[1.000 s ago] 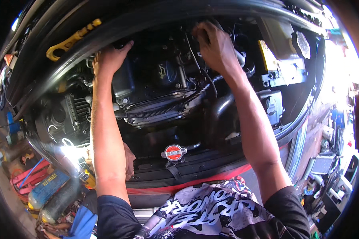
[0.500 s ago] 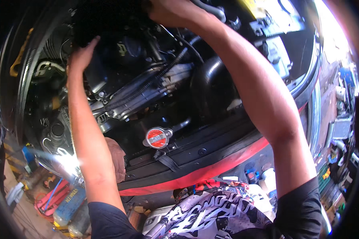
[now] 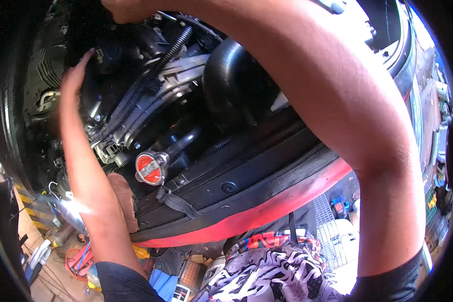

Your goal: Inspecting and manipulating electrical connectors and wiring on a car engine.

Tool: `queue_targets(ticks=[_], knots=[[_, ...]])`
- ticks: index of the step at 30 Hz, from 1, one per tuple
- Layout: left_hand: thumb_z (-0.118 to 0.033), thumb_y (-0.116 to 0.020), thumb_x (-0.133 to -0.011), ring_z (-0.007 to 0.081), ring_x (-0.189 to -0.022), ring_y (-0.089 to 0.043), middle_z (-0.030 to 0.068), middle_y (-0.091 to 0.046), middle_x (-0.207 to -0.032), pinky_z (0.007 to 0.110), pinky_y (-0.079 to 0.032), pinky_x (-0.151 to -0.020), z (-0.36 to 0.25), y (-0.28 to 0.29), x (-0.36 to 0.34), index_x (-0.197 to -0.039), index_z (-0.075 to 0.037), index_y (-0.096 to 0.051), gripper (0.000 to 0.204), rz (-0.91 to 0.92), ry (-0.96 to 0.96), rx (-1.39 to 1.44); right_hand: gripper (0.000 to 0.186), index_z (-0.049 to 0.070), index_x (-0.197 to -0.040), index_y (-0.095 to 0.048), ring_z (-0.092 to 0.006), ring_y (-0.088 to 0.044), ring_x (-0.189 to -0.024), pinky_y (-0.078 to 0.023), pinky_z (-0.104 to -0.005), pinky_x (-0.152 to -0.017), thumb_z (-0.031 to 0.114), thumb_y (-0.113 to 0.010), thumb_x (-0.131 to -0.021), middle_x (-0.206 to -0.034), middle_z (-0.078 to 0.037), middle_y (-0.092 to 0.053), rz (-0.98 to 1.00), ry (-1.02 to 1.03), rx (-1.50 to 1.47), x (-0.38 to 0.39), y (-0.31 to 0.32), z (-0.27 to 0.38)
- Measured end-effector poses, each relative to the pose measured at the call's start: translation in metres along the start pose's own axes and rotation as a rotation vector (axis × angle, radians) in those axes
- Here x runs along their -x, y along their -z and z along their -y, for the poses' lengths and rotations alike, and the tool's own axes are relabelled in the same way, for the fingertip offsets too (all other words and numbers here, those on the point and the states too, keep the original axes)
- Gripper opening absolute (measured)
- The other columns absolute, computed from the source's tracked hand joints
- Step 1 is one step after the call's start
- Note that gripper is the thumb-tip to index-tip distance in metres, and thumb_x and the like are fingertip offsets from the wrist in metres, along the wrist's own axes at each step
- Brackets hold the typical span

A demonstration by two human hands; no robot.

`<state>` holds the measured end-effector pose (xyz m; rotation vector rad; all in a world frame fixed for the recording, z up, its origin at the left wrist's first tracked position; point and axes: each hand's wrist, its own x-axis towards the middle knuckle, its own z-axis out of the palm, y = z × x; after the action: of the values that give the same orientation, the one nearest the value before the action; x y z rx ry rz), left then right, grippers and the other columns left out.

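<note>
Both my arms reach over a car's open engine bay. My left hand point(image 3: 74, 75) is at the far left beside the dark engine; its thumb is stretched out, and its other fingers are lost in shadow. At the top edge my right hand point(image 3: 128, 10) is curled closed, partly cut off by the picture, and what it holds is hidden. Below the hands run a ribbed black hose point(image 3: 173, 50) and a grey metal engine part point(image 3: 181, 70). Nearer me, a radiator cap point(image 3: 150, 168) with a red-orange label sits on its neck.
A thick black pipe point(image 3: 226, 75) curves beneath my right arm. The red front edge point(image 3: 256, 216) of the car lies before my body. A brown cloth point(image 3: 123, 199) rests beside my left forearm, near a bright lamp point(image 3: 73, 209). Tools and containers clutter the floor at both sides.
My right hand has moved left and up to the picture's top edge, its forearm now stretching across the bay. The view has shifted, so the engine and cap appear farther left.
</note>
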<state>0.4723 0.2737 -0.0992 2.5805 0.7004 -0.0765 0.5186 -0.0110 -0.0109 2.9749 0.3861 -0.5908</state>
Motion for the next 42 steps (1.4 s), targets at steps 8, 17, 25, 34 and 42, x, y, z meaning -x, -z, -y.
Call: queue_targets(ticks=[8,17,25,34,42], knots=[[-0.081,-0.067,-0.086,0.0392,-0.152,-0.047,0.025,-0.054,-0.16,0.043,-0.036,-0.126,-0.01,0.007,0.021,-0.152,0.003,-0.058,0.107,-0.152,-0.1,-0.172,0.024,0.0,-0.101,-0.079,-0.0433,-0.076,-0.097,-0.061,-0.0546,-0.083,0.018,-0.069,-0.089,-0.098,-0.026,-0.077,-0.481,0.619,-0.502,-0.026,-0.037,-0.061],[-0.092,-0.052,-0.088,0.0412,-0.148,-0.052,0.0284,-0.055,-0.157,0.044,-0.04,-0.123,-0.036,0.026,0.04,-0.154,-0.001,-0.057,0.112,0.042,-0.006,-0.048,0.036,0.003,-0.112,-0.078,-0.0492,-0.071,-0.102,-0.058,-0.0547,-0.089,0.035,-0.063,-0.104,-0.105,-0.028,-0.075,-0.552,0.524,-0.515,-0.078,-0.026,-0.065],[-0.092,-0.055,-0.086,0.0435,-0.137,-0.062,0.033,-0.065,-0.142,0.045,-0.048,-0.115,-0.016,0.015,0.029,-0.138,0.001,-0.07,0.108,-0.045,0.036,-0.111,0.047,-0.002,-0.097,-0.079,-0.0489,-0.075,-0.096,-0.06,-0.0575,-0.086,0.042,-0.063,-0.104,-0.094,-0.034,-0.073,-0.492,0.559,-0.373,-0.061,-0.053,-0.029],[-0.085,-0.061,-0.086,0.0417,-0.13,-0.067,0.026,-0.069,-0.14,0.045,-0.052,-0.112,-0.033,0.007,0.034,-0.137,-0.004,-0.072,0.097,-0.049,0.068,-0.241,0.044,-0.002,-0.104,-0.078,-0.048,-0.074,-0.103,-0.058,-0.0575,-0.091,0.038,-0.061,-0.107,-0.104,-0.032,-0.074,-0.474,0.541,-0.407,-0.074,-0.058,-0.03],[-0.062,-0.081,-0.079,0.0384,-0.114,-0.075,0.0221,-0.077,-0.124,0.047,-0.06,-0.099,-0.024,0.008,0.037,-0.127,-0.003,-0.075,0.077,-0.189,0.079,-0.161,0.035,0.004,-0.12,-0.077,-0.0463,-0.072,-0.109,-0.057,-0.0532,-0.096,0.033,-0.065,-0.106,-0.113,-0.026,-0.076,-0.385,0.461,-0.402,-0.07,-0.059,-0.022]])
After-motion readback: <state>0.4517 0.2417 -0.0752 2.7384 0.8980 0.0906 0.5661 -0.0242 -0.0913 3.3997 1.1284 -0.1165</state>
